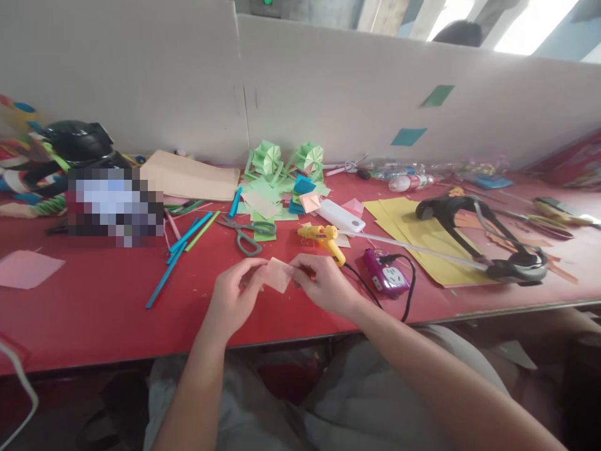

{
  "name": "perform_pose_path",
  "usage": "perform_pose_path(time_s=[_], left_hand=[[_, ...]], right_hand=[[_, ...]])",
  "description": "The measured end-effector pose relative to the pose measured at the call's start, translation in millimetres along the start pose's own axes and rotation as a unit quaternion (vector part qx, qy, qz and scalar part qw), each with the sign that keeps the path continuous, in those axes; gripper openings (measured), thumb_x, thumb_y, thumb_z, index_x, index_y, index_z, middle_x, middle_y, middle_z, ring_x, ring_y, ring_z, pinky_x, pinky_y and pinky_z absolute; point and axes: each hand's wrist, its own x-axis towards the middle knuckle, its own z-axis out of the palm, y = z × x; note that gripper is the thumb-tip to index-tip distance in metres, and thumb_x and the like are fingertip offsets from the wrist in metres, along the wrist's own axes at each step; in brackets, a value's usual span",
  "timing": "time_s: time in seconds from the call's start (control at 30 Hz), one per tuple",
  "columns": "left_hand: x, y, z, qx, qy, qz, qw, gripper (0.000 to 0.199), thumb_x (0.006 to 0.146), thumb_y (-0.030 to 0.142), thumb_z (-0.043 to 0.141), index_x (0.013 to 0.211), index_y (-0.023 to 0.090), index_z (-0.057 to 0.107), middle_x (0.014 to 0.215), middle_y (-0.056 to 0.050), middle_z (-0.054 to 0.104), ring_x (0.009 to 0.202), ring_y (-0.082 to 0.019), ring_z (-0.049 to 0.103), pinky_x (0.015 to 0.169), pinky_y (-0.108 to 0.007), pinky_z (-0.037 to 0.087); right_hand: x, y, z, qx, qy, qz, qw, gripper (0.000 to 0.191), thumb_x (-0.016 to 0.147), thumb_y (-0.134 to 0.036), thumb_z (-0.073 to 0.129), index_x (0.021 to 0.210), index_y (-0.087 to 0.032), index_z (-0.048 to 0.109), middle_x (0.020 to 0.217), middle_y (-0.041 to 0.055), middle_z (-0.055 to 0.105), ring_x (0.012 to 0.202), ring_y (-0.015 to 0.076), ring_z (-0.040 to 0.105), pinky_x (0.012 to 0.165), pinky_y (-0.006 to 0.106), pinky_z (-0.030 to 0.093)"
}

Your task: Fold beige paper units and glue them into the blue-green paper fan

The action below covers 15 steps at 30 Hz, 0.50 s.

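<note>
Between my two hands is a small cream-coloured piece of paper (278, 275), held just above the red table near its front edge. My left hand (237, 291) pinches its left corner between thumb and fingers. At the right corner, the fingertips of my right hand (323, 282) are closed on the same paper. A yellow hot glue gun (323, 238) lies just beyond my right hand, with a clear glue stick trailing out of its back. Grey-handled scissors (248, 241) rest open past my left hand. Folded paper pieces (308, 202), blue and peach, sit behind the glue gun.
Two green paper constructions (266, 158) stand against the white partition (357, 94). Blue paper strips (173, 269) lie left. Right are a purple power strip (385, 274) with a black cord, yellow paper sheets (404, 228) and a black headset (516, 266). The table (113, 313) edge faces my lap.
</note>
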Motion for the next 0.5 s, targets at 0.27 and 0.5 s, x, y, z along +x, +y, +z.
perform_pose_path(time_s=[0.27,0.5], left_hand=[[96,23,-11.5,0.187,-0.105,0.124,0.969,0.016,0.091,0.03,0.059,0.089,0.022,0.072,0.087,-0.004,0.075,0.072,-0.018,0.066,0.068,-0.028,0.05],[227,8,84.4,0.183,-0.128,0.091,0.971,0.031,0.081,0.033,0.073,0.107,0.015,0.069,0.115,-0.01,0.071,0.098,-0.022,0.064,0.083,-0.03,0.048]], right_hand=[[-2,4,-6,-0.165,-0.034,0.085,0.982,0.025,0.095,-0.026,0.052,0.071,-0.019,0.053,0.066,0.002,0.06,0.056,0.0123,0.047,0.052,0.026,0.026],[2,8,0,-0.234,-0.042,0.104,0.966,0.027,0.099,-0.031,0.047,0.075,-0.02,0.05,0.074,0.0066,0.065,0.064,0.0166,0.056,0.056,0.028,0.026]])
